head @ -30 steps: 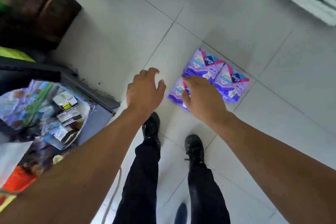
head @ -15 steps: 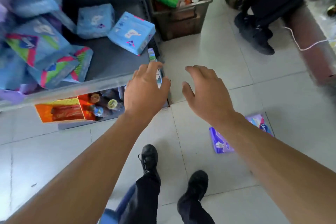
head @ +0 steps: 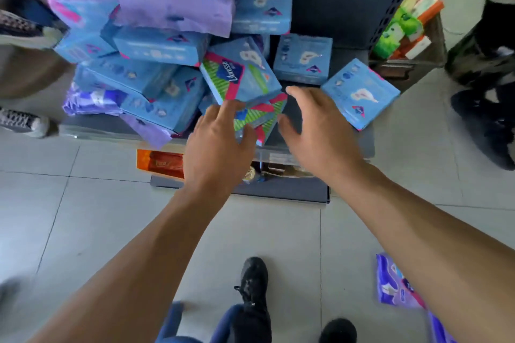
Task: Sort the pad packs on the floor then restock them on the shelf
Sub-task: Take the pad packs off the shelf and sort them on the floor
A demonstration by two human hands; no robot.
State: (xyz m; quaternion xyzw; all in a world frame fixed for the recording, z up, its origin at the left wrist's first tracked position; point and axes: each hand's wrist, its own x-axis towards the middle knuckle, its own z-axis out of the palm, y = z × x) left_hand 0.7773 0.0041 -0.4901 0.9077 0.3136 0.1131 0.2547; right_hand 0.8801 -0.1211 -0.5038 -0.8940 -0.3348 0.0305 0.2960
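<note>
A dark shelf (head: pixel 320 8) holds a messy heap of blue pad boxes (head: pixel 158 46) and purple pad packs (head: pixel 172 5). Two blue packs with green and pink stripes (head: pixel 239 75) lie at the shelf's front edge. My left hand (head: pixel 217 145) is spread over the lower striped pack (head: pixel 259 117), fingers touching it. My right hand (head: pixel 317 131) hovers open just right of that pack, holding nothing. A loose blue box (head: pixel 361 93) sits tilted at the shelf's right front. Purple pad packs (head: pixel 390 281) lie on the tiled floor at the lower right, partly behind my right forearm.
A crate (head: pixel 409 56) of green and orange packs stands right of the shelf. Another person's legs and dark shoes (head: pixel 485 108) are at the right; a patterned shoe (head: pixel 22 120) is at the left. Orange packets (head: pixel 160 163) sit on the low shelf below. My own feet (head: pixel 255 287) are beneath.
The view swung from the purple packs on the floor up to the shelf. Both empty hands have moved forward to the striped packs at the shelf's front edge.
</note>
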